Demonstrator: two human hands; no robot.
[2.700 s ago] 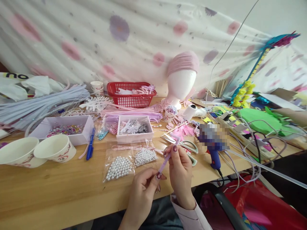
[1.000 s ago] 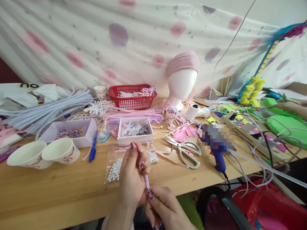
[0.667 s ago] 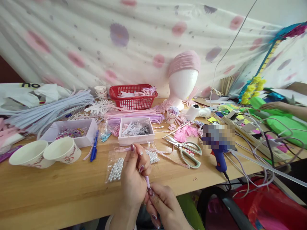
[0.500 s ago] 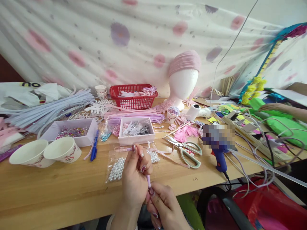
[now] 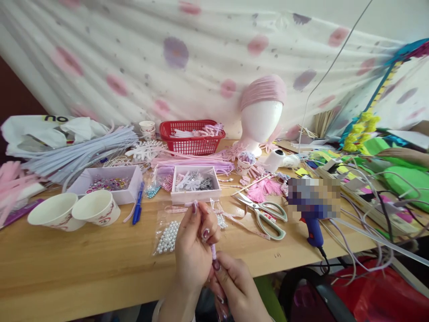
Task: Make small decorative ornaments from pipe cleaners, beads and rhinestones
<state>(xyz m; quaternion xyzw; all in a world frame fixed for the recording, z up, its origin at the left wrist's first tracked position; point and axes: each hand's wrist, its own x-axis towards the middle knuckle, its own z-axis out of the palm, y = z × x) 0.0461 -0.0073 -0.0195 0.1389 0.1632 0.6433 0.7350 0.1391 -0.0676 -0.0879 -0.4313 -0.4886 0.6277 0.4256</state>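
Note:
My left hand (image 5: 194,246) is raised over the table's front edge, its fingers curled closed around a lilac pipe cleaner (image 5: 213,252). A bit of lilac shows at the top between thumb and forefinger. Just below and to the right, my right hand (image 5: 233,279) pinches the lower part of the same pipe cleaner. Its lower end is hidden by the fingers. Behind my left hand lies a clear bag of white pearl beads (image 5: 168,237), next to a pink measuring tape (image 5: 248,226). Scissors (image 5: 266,214) with pale green handles lie to the right of it.
Paper cups (image 5: 100,210), a blue pen (image 5: 137,208) and a white box of trinkets (image 5: 196,194) stand nearby. Behind are a red basket (image 5: 192,145) and a foam head (image 5: 261,118). A blue glue gun (image 5: 313,230) with cables lies right; another person's hand (image 5: 398,154) is beyond.
The whole scene has shifted slightly right in the view as the head turned. Both hands still hold the pipe cleaner, in almost the same pose.

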